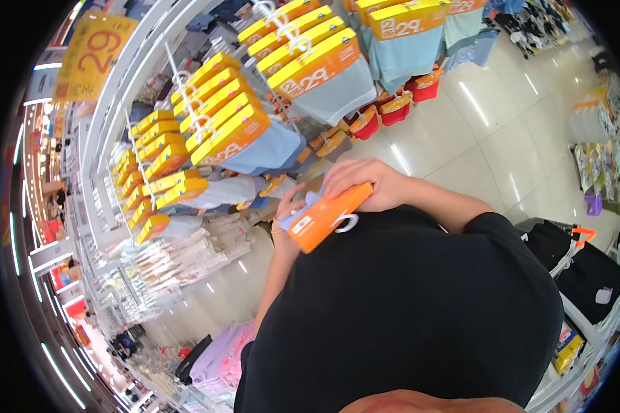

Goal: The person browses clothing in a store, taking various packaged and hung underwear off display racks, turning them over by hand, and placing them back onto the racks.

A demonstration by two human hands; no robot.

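My right hand grips the far end of a packaged garment, its fingers curled over the card. This pack has an orange card with a white label and a white plastic hook, and pale lavender fabric shows along one side. At the pack's near left end, my left hand holds the fabric side with bent fingers. Part of that hand is hidden behind the pack. Just beyond my hands hang garments with yellow-and-orange cards marked 29, in light blue and grey.
White hooks on a metal rack carry several rows of carded garments. A yellow 29 sign hangs at the upper left. White packs hang lower left. Black garments are at the right, above a tiled floor.
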